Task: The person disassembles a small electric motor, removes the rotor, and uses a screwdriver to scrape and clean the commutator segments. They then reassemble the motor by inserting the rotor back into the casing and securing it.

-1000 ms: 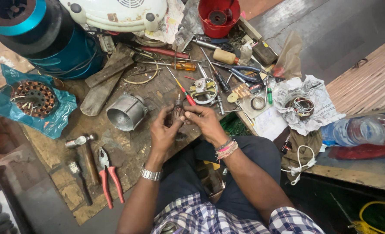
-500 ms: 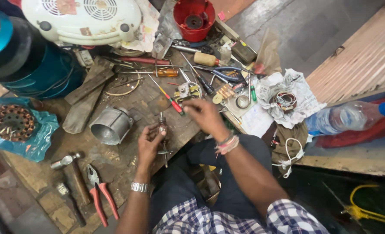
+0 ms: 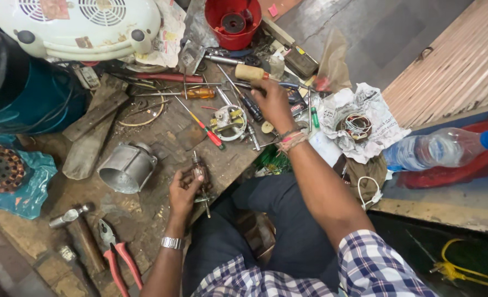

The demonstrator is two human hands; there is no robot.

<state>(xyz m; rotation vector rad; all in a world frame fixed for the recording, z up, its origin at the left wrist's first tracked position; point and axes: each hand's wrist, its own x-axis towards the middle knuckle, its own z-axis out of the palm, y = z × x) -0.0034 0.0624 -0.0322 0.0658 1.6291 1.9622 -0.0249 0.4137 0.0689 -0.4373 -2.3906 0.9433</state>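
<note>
Hands have split apart: a second ago both held the small brown motor rotor with a metal shaft (image 3: 200, 175). Now your left hand (image 3: 182, 193) grips it alone at the bench edge, while your right hand (image 3: 271, 99) closes on a pale wooden tool handle (image 3: 249, 72).

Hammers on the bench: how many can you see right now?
1. A hammer lies at the bench's lower left, beside the red-handled pliers, apart from both hands. Others may be hidden in the tool clutter at top centre.
</note>
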